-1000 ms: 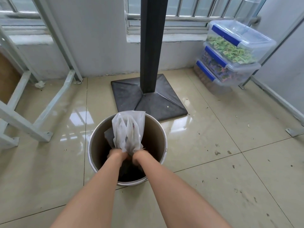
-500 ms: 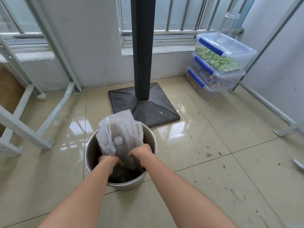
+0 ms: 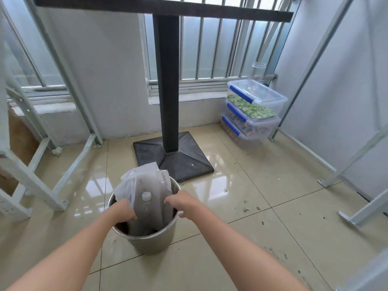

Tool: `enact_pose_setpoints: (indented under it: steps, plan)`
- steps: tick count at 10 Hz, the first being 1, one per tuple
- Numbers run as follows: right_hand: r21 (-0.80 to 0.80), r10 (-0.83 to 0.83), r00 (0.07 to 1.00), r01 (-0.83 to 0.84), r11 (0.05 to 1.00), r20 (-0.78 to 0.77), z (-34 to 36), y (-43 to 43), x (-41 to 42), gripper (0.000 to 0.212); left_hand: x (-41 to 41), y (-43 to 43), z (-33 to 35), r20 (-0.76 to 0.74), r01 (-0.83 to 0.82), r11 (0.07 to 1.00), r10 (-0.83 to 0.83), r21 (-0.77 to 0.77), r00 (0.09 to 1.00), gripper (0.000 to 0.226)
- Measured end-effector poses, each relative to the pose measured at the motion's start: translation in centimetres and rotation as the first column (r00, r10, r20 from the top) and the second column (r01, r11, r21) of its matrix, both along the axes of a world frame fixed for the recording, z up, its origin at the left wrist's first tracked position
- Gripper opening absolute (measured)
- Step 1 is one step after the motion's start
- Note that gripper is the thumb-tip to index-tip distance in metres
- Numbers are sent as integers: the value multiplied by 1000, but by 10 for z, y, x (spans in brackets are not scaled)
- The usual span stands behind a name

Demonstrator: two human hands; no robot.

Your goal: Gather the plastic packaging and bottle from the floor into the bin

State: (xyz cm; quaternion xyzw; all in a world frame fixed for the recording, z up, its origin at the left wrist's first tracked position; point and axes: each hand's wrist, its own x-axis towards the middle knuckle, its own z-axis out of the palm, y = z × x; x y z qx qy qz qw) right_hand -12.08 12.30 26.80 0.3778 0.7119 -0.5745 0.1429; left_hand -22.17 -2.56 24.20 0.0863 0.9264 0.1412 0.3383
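The plastic packaging (image 3: 144, 185) and the bottle (image 3: 146, 204) with its white cap stand inside the round metal bin (image 3: 151, 240), just this side of the black table base (image 3: 174, 158), which sits at twelve o'clock from the bin. The packaging sticks up well above the rim at the bin's eleven o'clock side.

The left hand (image 3: 123, 211) is curled at the packaging's lower left edge; whether it grips the plastic or only presses it, the view does not show. The right hand (image 3: 180, 203) hovers loosely open over the rim at three o'clock, apparently touching nothing.

The likely trouble is that the tall, springy plastic rebounds once released and tips out over the rim onto the tiles, carrying the leaning bottle with it. A careless pull of the left hand could also drag the sheet out or rock the light bin.

Compared with half a second ago, the right hand has lifted off the bundle and moved out to the rim, and the head has risen, bringing the table top (image 3: 163, 8) into view.
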Motion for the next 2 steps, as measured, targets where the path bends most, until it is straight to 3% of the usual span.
enact_pose_setpoints:
  steps: [1,2]
  plan:
    - [162,183,983,-180,970,-4,38,18,42,12,4,-9,34,-111,210,970,-224,-125,968,49]
    - [288,222,975,-214,933,5,75,42,89,35,9,-16,76,-146,278,949,-299,-147,943,60]
